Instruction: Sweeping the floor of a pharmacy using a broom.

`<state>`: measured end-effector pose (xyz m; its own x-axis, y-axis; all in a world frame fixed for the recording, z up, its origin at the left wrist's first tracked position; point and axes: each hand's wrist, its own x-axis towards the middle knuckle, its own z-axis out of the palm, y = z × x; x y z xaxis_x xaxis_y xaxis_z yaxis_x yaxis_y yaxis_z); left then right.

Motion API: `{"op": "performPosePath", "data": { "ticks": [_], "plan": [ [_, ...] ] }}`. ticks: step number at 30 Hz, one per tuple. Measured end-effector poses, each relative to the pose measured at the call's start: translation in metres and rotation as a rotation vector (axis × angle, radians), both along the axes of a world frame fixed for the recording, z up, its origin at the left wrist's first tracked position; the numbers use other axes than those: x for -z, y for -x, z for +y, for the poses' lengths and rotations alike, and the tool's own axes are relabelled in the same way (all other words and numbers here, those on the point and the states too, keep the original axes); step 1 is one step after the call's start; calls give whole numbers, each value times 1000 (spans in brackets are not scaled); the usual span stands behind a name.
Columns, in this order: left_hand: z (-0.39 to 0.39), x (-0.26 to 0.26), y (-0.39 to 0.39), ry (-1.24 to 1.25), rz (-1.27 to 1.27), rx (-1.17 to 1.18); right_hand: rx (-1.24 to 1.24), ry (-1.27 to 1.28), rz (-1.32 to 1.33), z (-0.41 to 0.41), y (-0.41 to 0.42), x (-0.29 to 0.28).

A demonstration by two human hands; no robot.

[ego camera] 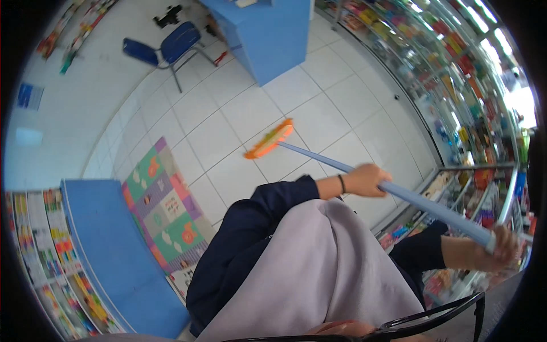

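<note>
A broom with an orange head (269, 139) and a light blue-grey handle (427, 206) reaches diagonally across the view. Its head is over the white tiled floor (222, 124); whether the bristles touch the tiles I cannot tell. My left hand (366, 180), with a dark band at the wrist, grips the middle of the handle. Around the handle's upper end, at the right, my right hand (502, 252) is closed and slightly blurred.
Glass display shelves (453, 81) packed with goods line the right side, and a low glass case (478, 192) adjoins them. A blue chair (181, 42) and a blue counter (273, 38) stand ahead. At left are a patterned mat (164, 205) and a blue bench-like surface (115, 256).
</note>
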<state>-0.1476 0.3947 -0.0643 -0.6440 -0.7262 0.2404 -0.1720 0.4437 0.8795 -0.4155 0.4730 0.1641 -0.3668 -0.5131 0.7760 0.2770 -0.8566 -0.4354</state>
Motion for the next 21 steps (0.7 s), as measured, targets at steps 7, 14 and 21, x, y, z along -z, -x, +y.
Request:
{"op": "performPosePath", "data": {
  "ticks": [7,14,21],
  "plan": [
    [2,69,65,61,203,287,119,111,686,11,-142,24],
    [8,181,-73,-8,31,-111,-313,-265,771,-22,-208,73],
    [4,243,-282,-58,-316,-490,-682,-678,643,-54,-265,199]
  ]
}}
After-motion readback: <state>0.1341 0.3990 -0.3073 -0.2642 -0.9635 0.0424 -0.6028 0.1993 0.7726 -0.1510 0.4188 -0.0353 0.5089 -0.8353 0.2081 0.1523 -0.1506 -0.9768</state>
